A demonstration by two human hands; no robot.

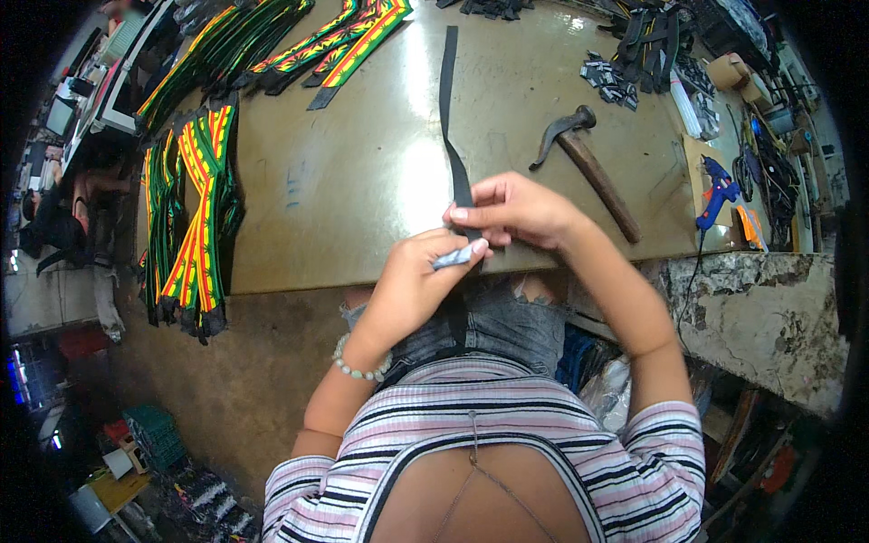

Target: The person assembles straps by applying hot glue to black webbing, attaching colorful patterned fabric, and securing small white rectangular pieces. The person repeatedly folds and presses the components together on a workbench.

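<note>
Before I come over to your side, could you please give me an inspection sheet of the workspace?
Surface: brownish table, smooth and shiny, reflecting light near its middle.
Things in hand: a black strap runs along the table to the hands; a pale blue-grey object, kind unclear.
Clutter: patterned red, yellow and green straps at left; hammer at right; heap of black straps at far right.
Hands: right hand pinches the black strap; left hand grips the pale object, beside the strap.
Cables: dark cord from the blue glue gun drops past the table's near edge.
Surroundings: brown floor; dark green crate lower left.
</note>
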